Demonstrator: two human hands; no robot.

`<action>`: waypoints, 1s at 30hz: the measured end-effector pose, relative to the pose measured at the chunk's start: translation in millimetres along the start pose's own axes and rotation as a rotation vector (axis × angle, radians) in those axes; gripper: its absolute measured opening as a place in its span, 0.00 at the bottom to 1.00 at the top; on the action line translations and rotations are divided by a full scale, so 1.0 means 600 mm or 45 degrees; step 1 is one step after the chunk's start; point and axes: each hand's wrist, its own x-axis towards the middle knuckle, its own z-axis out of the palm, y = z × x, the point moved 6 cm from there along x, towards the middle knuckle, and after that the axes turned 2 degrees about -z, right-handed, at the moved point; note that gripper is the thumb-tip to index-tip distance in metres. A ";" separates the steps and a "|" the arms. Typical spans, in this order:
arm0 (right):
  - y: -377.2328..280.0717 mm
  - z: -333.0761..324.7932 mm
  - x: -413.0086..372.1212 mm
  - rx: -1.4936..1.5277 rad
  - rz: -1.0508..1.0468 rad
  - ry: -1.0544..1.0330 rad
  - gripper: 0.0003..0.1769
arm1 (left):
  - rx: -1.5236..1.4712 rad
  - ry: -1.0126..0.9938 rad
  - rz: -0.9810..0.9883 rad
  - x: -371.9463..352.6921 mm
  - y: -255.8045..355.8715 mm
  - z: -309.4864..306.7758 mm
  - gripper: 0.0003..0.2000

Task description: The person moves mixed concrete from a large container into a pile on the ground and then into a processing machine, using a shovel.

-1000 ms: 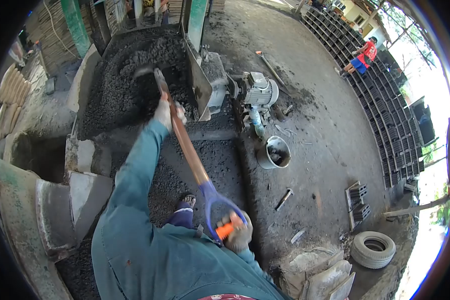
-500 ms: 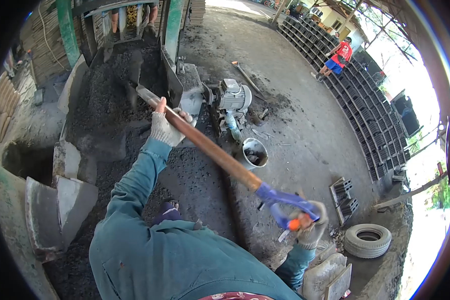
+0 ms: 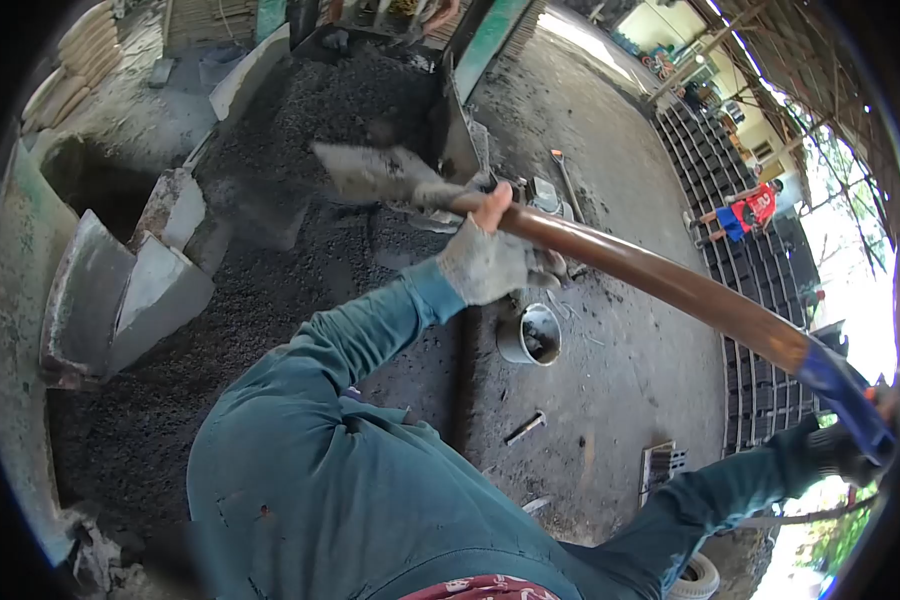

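Observation:
A shovel [image 3: 650,272] with a brown wooden shaft slants across the head view, its blurred metal blade [image 3: 370,172] over dark, gritty material [image 3: 300,260]. My left hand [image 3: 495,255], in a pale glove with bare fingertips, supports the shaft near the blade; the thumb lies over the top and the fingers curl beneath. At the far right edge, my right hand [image 3: 865,440] is closed round the blue handle end, partly in shadow. Both sleeves are teal.
Beyond my left hand stand a motor [image 3: 548,198] and a white bucket [image 3: 529,334] of dark lumps. Broken slabs [image 3: 150,290] border a pit at left. A person in red [image 3: 760,205] is by the racks [image 3: 710,170]. Another shovel [image 3: 567,182] lies behind; a tire [image 3: 695,578] sits low right.
The shovel and both hands have moved right, and my right hand has risen to the view's edge. The blade has come out toward me from the trough. The camera view has turned.

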 end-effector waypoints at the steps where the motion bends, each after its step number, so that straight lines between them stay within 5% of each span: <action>1: -0.018 0.046 0.059 -0.002 -0.154 0.073 0.11 | 0.059 -0.022 0.027 -0.009 0.006 0.014 0.45; 2: -0.069 0.106 0.082 -0.352 -0.053 0.254 0.12 | 0.034 -0.047 0.038 -0.014 0.010 0.015 0.48; 4: -0.128 0.198 0.128 -0.472 -0.687 0.426 0.15 | -0.079 0.003 0.106 -0.035 0.033 0.014 0.48; 5: -0.154 0.233 0.129 -0.203 -1.418 0.393 0.16 | -0.140 -0.009 0.124 -0.045 0.053 0.011 0.48; 6: -0.142 0.263 0.155 0.130 -1.093 -0.090 0.16 | -0.214 0.071 0.275 -0.052 0.083 -0.017 0.49; 7: -0.184 0.316 0.151 0.073 -1.019 -0.029 0.14 | -0.416 0.253 0.320 -0.055 0.127 -0.040 0.47; 8: -0.203 0.338 0.137 0.163 -0.793 -0.137 0.13 | -0.350 0.024 0.416 -0.041 0.189 -0.089 0.44; 9: -0.220 0.359 0.119 0.255 -0.550 -0.223 0.14 | -0.352 0.382 0.540 -0.031 0.242 -0.125 0.41; 10: -0.236 0.379 0.099 0.334 -0.311 -0.282 0.15 | -0.367 0.272 0.587 -0.023 0.292 -0.182 0.37; 12: -0.322 0.410 -0.029 0.187 0.287 -0.368 0.11 | -0.438 0.568 0.581 -0.004 0.366 -0.303 0.29; 13: -0.342 0.422 -0.070 0.063 0.315 -0.545 0.11 | -0.434 0.595 0.528 0.005 0.382 -0.366 0.28; 15: -0.344 0.405 -0.189 0.172 0.519 -0.493 0.08 | -0.433 0.640 0.427 0.026 0.393 -0.474 0.26; 21: -0.392 0.312 -0.598 0.031 1.270 -0.698 0.13 | -0.266 1.068 0.469 0.051 0.391 -0.532 0.14; 22: -0.394 0.305 -0.610 -0.090 1.232 -0.792 0.10 | -0.199 0.975 0.460 0.049 0.369 -0.507 0.14; 25: -0.370 0.200 -0.803 0.397 2.476 -0.622 0.06 | -0.086 0.569 0.407 0.015 0.288 -0.372 0.12; 26: -0.372 0.163 -0.857 0.464 2.595 -0.564 0.03 | -0.009 0.341 0.355 -0.011 0.251 -0.346 0.12; 30: -0.424 0.032 -1.021 0.464 3.090 -0.734 0.11 | 0.134 0.382 0.295 -0.160 0.081 -0.285 0.12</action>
